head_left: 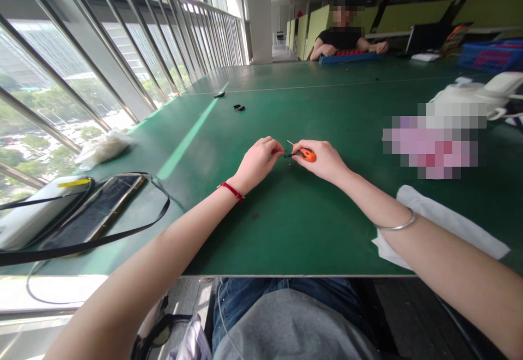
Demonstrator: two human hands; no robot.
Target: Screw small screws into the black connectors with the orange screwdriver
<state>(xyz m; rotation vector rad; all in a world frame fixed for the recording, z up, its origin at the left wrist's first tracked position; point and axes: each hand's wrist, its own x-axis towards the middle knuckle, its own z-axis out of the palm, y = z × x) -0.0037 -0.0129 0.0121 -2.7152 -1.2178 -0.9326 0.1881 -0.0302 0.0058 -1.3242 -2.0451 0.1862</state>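
Above the grey shirt (286, 322), at twelve o'clock on the green surface (286, 229), the right hand (322, 159) grips a small orange-handled screwdriver (305, 155); the left hand (259, 163) pinches narrowly beside its dark tip, whatever it holds too small to tell.

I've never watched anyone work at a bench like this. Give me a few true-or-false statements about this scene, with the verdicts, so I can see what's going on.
1. The right hand holds an orange-handled tool. True.
2. A silver bangle circles the left wrist. False: the left wrist wears a red bracelet; the bangle is on the right wrist.
3. A phone with a black cord lies on the green table. True.
4. Nobody else sits at the table. False: a person in a black top sits at the far end, behind a blue tray.
5. A white cloth lies under the right forearm. True.
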